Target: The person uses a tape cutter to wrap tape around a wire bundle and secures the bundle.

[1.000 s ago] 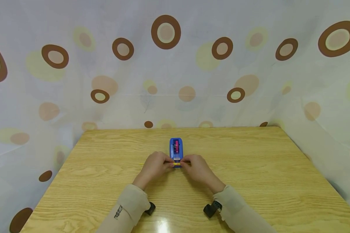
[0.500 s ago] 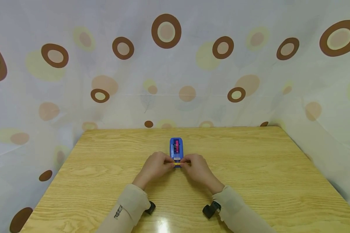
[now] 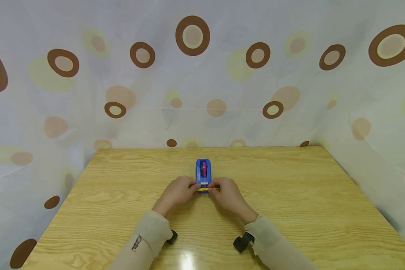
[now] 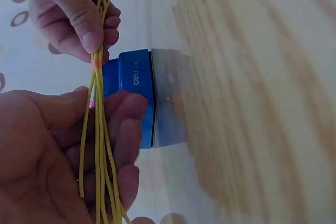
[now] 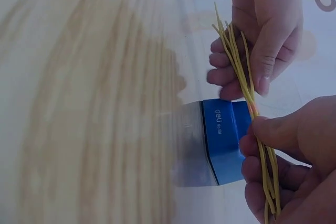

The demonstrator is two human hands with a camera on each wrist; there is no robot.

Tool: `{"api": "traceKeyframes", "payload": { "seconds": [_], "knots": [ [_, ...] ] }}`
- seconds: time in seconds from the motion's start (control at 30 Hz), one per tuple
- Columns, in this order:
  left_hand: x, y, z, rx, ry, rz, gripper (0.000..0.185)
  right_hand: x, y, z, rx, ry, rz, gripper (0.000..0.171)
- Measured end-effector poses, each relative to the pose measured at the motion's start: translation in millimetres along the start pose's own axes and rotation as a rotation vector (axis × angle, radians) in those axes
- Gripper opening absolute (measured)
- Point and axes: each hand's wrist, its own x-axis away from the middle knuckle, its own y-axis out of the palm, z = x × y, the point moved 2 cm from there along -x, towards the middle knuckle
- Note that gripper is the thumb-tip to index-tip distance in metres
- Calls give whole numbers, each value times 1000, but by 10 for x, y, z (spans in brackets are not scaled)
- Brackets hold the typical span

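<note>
A bundle of thin yellow strands [image 4: 100, 124], with a narrow orange-pink band [image 4: 97, 64] round its middle, is held crosswise over the near end of a blue tape dispenser [image 3: 203, 170]. My right hand [image 3: 227, 193] pinches the bundle beside that band with thumb and fingers. My left hand [image 3: 179, 192] lies along the other half; in the left wrist view the strands pass loosely over its fingers [image 4: 126, 135], with the thumb to one side of them. On that side the strand ends fan apart. A pink roll [image 3: 204, 168] sits in the dispenser.
A pale wood-grain table [image 3: 283, 195] carries the dispenser near its back middle. Behind and along the sides hangs a whitish cloth [image 3: 202, 127] with brown and cream circles. Dark bands with small devices [image 3: 243, 242] are worn at the wrists.
My left thumb and fingers have loosened and drawn slightly left, so more of the yellow bundle shows between the hands. My right hand keeps its pinch, almost in place.
</note>
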Motion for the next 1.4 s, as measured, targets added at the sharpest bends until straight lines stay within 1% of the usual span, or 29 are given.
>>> {"api": "traceKeyframes", "payload": {
  "seconds": [0.13, 0.23, 0.43, 0.63, 0.8, 0.97, 1.23, 1.4],
  "knots": [
    [5, -5, 4, -29, -7, -13, 32, 4, 11, 6, -8, 1, 7, 5],
    [8, -6, 11, -30, 7, -12, 33, 11, 21, 12, -15, -2, 9, 3],
    [0, 0, 5, -60, 43, 23, 31, 23, 33, 7, -27, 4, -2, 3],
    [-19, 3, -9, -82, 45, 62, 24, 25, 18, -12, -50, 26, -34, 7],
    [-32, -7, -14, -69, 47, 84, 20, -3, -13, -37, -48, 36, -45, 14],
    [-39, -29, -5, -51, 46, 112, 17, -36, -32, -54, -31, 28, -49, 13],
    [-25, -49, 20, -13, 55, 141, 12, -53, -14, -18, -33, 26, -22, 11],
    [-30, -42, 18, 13, 44, 154, 10, -54, -1, -12, -57, 55, 5, 9]
  ]
}}
